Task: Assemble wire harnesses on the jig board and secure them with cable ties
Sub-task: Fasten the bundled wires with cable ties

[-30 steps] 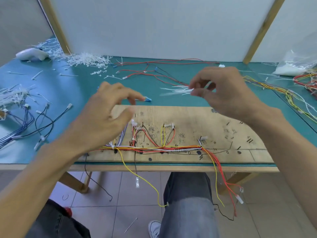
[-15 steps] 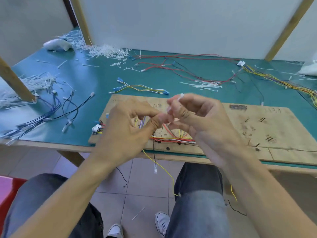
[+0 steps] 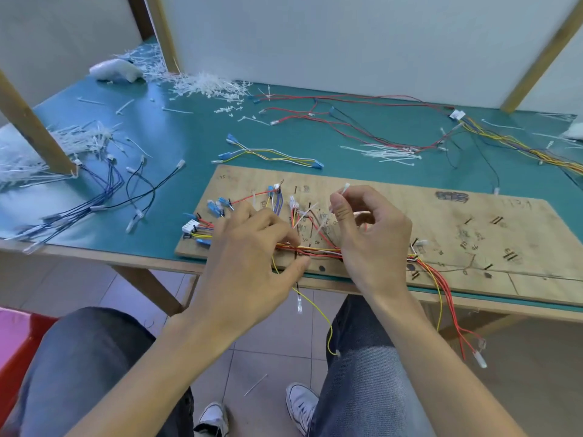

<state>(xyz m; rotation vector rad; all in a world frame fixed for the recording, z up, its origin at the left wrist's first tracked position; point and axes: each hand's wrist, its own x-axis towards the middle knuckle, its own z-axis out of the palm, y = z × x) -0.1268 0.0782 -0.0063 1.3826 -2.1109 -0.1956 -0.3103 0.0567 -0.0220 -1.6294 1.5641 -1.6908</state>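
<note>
On the jig board (image 3: 441,222), near its front edge, the wire harness (image 3: 318,252) lies routed, its branches fanned out to the left. The left hand (image 3: 252,257) pinches the trunk with curled fingers and thumb. The right hand (image 3: 372,234) pinches one white cable tie (image 3: 345,188) just above it. Routing appears largely complete; this tie is not yet looped. Spare ties (image 3: 385,152) lie on the surface (image 3: 189,137).

Jig board (image 3: 441,222), plywood, handwritten marks only: faint figures near the far left corner, seemingly "15"; a small "30" beside the wire bundle (image 3: 318,249); faint pencilled digits towards the far right, too faint to read; black scribbled-over patch (image 3: 451,196), unreadable. White tag (image 3: 457,114) on the far wires: print too small to read.
</note>
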